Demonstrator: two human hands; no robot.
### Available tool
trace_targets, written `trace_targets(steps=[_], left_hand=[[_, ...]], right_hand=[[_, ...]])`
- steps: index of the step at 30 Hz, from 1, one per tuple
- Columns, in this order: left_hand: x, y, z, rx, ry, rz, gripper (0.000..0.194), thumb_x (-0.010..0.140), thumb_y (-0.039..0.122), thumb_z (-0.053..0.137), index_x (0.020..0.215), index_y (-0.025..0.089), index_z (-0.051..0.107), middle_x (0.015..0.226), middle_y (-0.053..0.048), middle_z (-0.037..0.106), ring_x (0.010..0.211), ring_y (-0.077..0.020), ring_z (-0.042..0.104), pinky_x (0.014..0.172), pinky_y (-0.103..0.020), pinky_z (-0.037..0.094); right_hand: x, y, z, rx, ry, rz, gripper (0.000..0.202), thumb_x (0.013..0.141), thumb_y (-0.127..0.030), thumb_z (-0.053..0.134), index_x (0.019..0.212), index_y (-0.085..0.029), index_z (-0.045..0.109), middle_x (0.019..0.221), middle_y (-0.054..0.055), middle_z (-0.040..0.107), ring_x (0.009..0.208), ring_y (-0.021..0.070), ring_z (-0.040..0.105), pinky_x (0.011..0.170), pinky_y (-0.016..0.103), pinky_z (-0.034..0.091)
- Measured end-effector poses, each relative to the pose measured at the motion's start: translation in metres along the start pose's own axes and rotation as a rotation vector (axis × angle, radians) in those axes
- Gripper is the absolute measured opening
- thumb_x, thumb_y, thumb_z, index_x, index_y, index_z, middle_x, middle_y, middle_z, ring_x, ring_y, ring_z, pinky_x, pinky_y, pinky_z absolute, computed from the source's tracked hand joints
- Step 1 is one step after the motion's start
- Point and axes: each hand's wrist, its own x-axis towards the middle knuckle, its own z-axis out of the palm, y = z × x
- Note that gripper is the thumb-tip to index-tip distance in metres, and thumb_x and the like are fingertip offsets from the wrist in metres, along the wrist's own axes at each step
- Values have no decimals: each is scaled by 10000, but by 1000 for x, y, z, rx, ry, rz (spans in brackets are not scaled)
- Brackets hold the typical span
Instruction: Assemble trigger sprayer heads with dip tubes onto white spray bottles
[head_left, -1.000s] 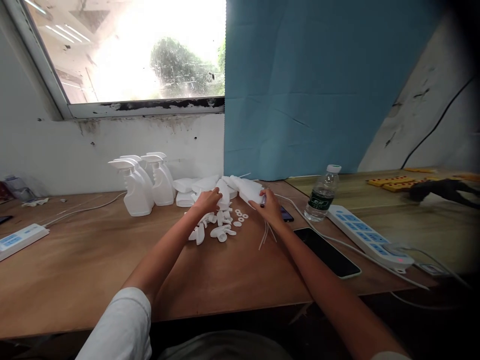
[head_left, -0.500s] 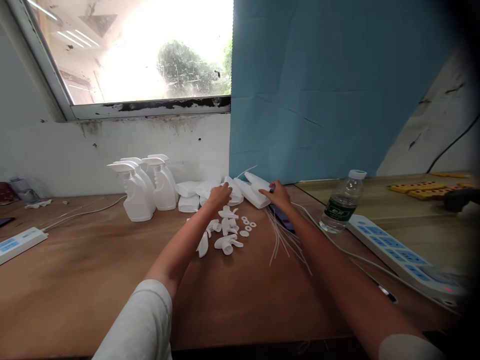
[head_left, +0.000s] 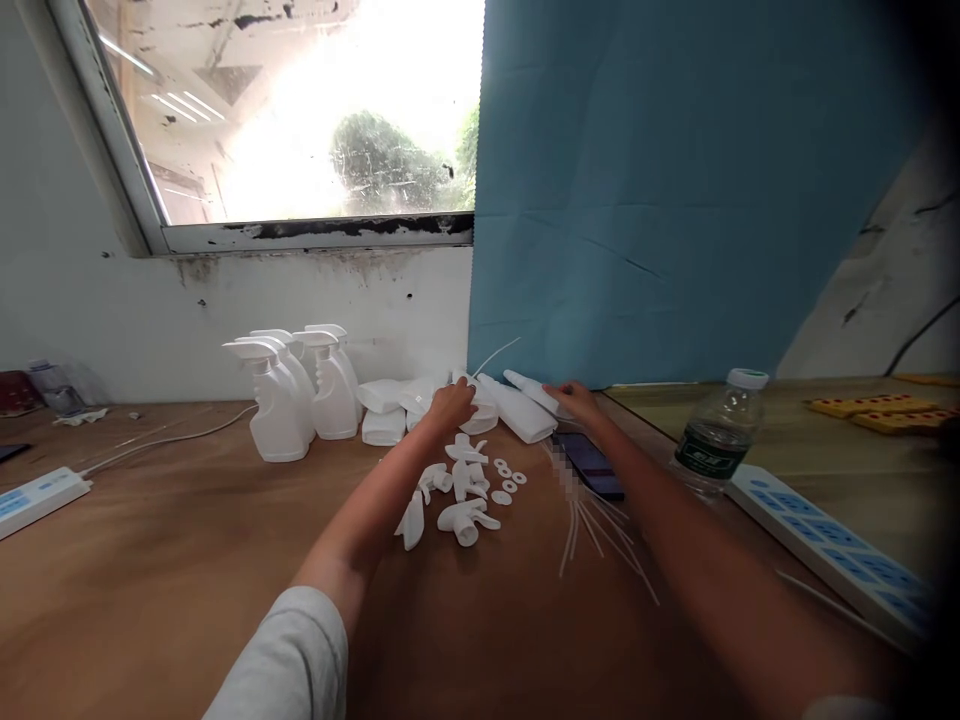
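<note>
My left hand (head_left: 453, 403) rests among the white plastic bottles at the back, fingers curled in over a lying bottle (head_left: 480, 412). What is between those fingertips is hidden. A thin white tube (head_left: 499, 354) sticks up beside them. With closed fingers my right hand (head_left: 574, 400) grips the end of another lying white bottle (head_left: 531, 386). Between the hands a further bottle (head_left: 521, 412) lies on its side. Several white trigger spray heads (head_left: 466, 520) and small white rings (head_left: 510, 486) are spread on the table in front. Loose thin white tubes (head_left: 600, 530) fan out below my right hand.
Several upright spray bottles (head_left: 279, 415) with heads stand at the left, by the wall. A phone (head_left: 589, 464) lies under my right forearm. On the right are a drink bottle (head_left: 716, 440) and a power strip (head_left: 825, 540); another power strip (head_left: 45, 500) lies far left.
My right hand has shifted its bottle toward the back and right, turning it flatter. My left hand stays at the pile. The view has tilted up slightly.
</note>
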Motion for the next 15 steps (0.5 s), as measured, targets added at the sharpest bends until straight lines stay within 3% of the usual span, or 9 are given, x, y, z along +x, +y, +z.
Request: trace_targets(steps=[3, 5, 8, 11, 12, 15], left_hand=[[-4, 6, -12, -76, 70, -9, 285, 911, 311, 531, 1163, 185, 569, 1232, -120, 536, 977, -243, 632, 836, -373, 502], [-11, 10, -21, -253, 161, -6, 259, 902, 316, 543, 1123, 187, 583, 1153, -95, 569, 926, -212, 628, 848, -356, 501], [-33, 17, -35, -731, 254, -31, 208, 868, 315, 588, 1024, 177, 588, 973, -57, 595, 759, -145, 598, 754, -300, 515], [-68, 25, -41, -1259, 156, -92, 324, 869, 416, 581, 1085, 196, 482, 975, -50, 572, 619, -91, 537, 515, -220, 461], [-81, 29, -42, -1403, 114, -113, 393, 862, 466, 582, 1123, 220, 423, 997, -47, 561, 599, -83, 528, 462, -200, 428], [-120, 42, -39, -1656, 26, -194, 537, 834, 583, 579, 1176, 301, 276, 1039, -22, 528, 546, -67, 518, 394, -178, 387]], right_hand=[[-3, 1, -5, 26, 12, -10, 307, 738, -488, 607, 636, -228, 479, 685, 54, 600, 707, 244, 570, 647, 344, 427], [-8, -1, -10, 51, 34, -30, 280, 783, -475, 542, 669, -222, 509, 754, 88, 638, 774, 273, 594, 693, 366, 445], [-25, -9, -16, 87, 81, -79, 271, 842, -457, 450, 815, -212, 564, 942, 129, 676, 928, 301, 607, 801, 396, 450], [-64, -29, -19, 178, 83, -160, 298, 855, -487, 448, 928, -227, 573, 981, 101, 694, 965, 273, 618, 857, 384, 450], [-81, -38, -20, 286, 34, -203, 309, 852, -506, 467, 915, -224, 578, 909, 91, 702, 917, 260, 633, 848, 376, 458], [-145, -71, -21, 637, -325, -258, 371, 858, -571, 496, 859, -217, 606, 712, 38, 673, 707, 208, 634, 737, 344, 488]])
